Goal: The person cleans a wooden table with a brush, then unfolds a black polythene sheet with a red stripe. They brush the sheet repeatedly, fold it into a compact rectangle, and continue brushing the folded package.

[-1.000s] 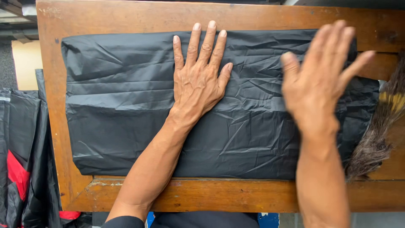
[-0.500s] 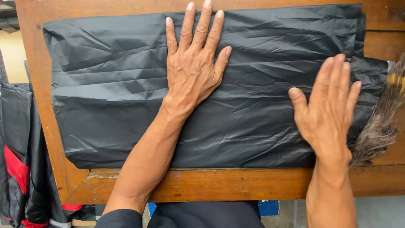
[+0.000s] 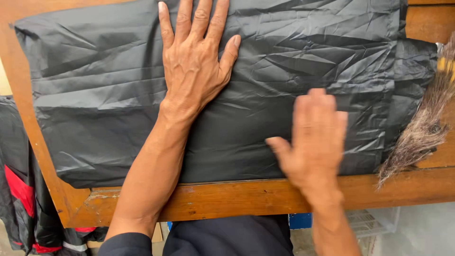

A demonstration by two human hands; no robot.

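Observation:
A black, creased sheet of thin fabric or plastic lies flat over a wooden table. My left hand presses palm-down on its upper middle, fingers spread. My right hand is blurred with motion, flat and open, over the sheet's lower right part near the table's front edge. Neither hand grips anything.
A brush of brown bristles lies at the table's right edge, partly on the sheet. Dark garments with red patches hang at the left, below the table. A blue object and a white wire basket sit under the table.
My right hand came down from above the sheet's right end and slid left and toward me across it. My left hand stayed pressed in place; the view moved closer.

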